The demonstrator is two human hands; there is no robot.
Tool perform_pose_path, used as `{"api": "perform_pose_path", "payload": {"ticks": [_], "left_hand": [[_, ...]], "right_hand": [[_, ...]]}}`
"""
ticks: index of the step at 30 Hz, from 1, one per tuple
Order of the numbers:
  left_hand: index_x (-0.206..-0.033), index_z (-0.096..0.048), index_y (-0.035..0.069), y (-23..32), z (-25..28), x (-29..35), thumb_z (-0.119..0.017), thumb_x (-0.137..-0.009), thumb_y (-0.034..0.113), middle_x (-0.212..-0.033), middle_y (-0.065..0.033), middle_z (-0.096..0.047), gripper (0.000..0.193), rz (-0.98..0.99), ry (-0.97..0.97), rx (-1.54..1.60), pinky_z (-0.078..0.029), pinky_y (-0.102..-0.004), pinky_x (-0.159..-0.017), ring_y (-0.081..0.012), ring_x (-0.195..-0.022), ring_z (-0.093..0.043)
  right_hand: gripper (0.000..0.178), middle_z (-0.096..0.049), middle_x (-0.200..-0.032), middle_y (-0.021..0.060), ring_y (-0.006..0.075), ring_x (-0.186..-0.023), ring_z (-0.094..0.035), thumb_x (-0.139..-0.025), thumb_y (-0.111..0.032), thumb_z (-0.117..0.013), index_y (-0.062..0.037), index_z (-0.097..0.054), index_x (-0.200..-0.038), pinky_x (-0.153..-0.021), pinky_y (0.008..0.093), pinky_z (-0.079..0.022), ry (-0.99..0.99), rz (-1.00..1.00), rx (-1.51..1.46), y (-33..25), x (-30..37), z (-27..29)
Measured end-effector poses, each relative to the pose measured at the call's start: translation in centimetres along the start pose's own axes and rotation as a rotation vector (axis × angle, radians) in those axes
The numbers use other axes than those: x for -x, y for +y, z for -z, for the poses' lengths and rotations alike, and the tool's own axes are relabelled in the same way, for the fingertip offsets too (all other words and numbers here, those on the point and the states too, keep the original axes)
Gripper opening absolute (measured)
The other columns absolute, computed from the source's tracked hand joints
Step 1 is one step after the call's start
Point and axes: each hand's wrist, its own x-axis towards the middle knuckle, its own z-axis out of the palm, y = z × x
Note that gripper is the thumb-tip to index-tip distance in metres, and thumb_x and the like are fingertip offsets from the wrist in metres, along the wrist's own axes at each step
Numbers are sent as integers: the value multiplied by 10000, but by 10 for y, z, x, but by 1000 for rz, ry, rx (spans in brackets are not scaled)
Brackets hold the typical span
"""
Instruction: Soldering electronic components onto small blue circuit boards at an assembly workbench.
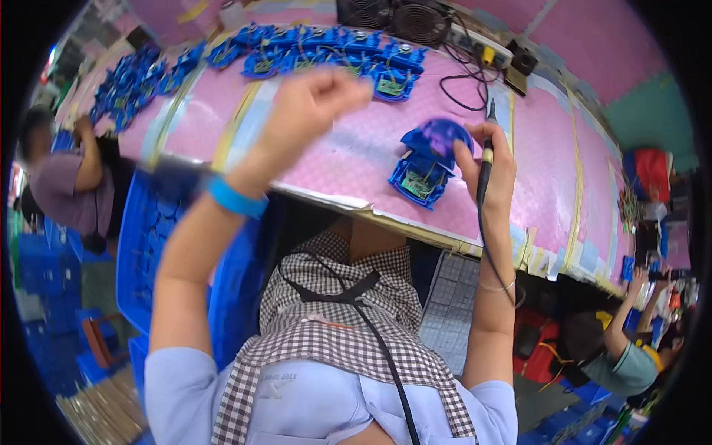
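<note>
Closely curled right fingers (504, 146) around pen-shaped tool (484, 175), blue casing (427, 163) leftward at their tips, left fingers (347, 94) bent, contents unclear.

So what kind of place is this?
Probably an electronics workshop or factory: rows of similar blue casings with green circuit boards sit on the pink bench, and the right hand holds a pen-like tool, perhaps a soldering iron.

Opened housing (421, 182) on table (538, 167), near edge. Right hand (498, 159) just right of it, pen-shaped tool (486, 157) in grip. Left hand (308, 107) farther left, above table. Housing rows (319, 37) along far side; heap (133, 81) far left. Fans (420, 24) behind, right of rows. Crate (124, 274) near left.
</note>
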Motion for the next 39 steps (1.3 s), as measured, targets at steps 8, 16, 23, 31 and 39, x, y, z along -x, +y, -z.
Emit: {"api": "perform_pose_path", "payload": {"ticks": [8,16,23,31,39], "left_hand": [[-613,-608,-13,-103,-78,-8,-741,-761,285,-524,-122,-533,358,-211,-208,-441,-369,-351,-444,-190,-446,-491],[-564,-541,-25,-97,-54,24,-725,-777,266,-505,-146,-486,405,-194,-32,-471,-342,-380,-445,-234,-433,-468],[-1047,-632,33,-60,-35,13,-715,-826,399,-694,-70,-560,435,-252,216,-375,-422,-336,-536,-177,-579,-507],[-1469,-144,156,-8,-96,28,-314,-919,683,-1097,-115,-394,780,106,-193,783,-480,-275,-809,-204,-899,-595],[-1172,-529,46,-12,-106,55,-471,-1001,382,-997,-39,-543,382,232,-150,886,-348,-212,-516,-76,-577,-448]], "right_hand": [[205,-706,-893,133,162,-726,-666,-811,-116,-743,-20,-572,-873,-616,269,-477,156,-19,3,19,-14,-1],[186,-698,-918,126,212,-844,-679,-745,78,-691,-20,-554,-825,-724,284,-514,-71,50,-48,47,9,-16],[252,-713,-909,156,202,-868,-686,-764,30,-743,-35,-512,-842,-767,304,-521,89,146,-239,-6,38,5],[333,-682,-881,125,172,-872,-670,-728,28,-783,-44,-498,-883,-768,260,-509,16,259,-293,-72,54,-10],[296,-647,-800,69,145,-801,-689,-754,49,-755,-28,-489,-857,-681,236,-552,77,-66,-764,-71,65,-11]]}}
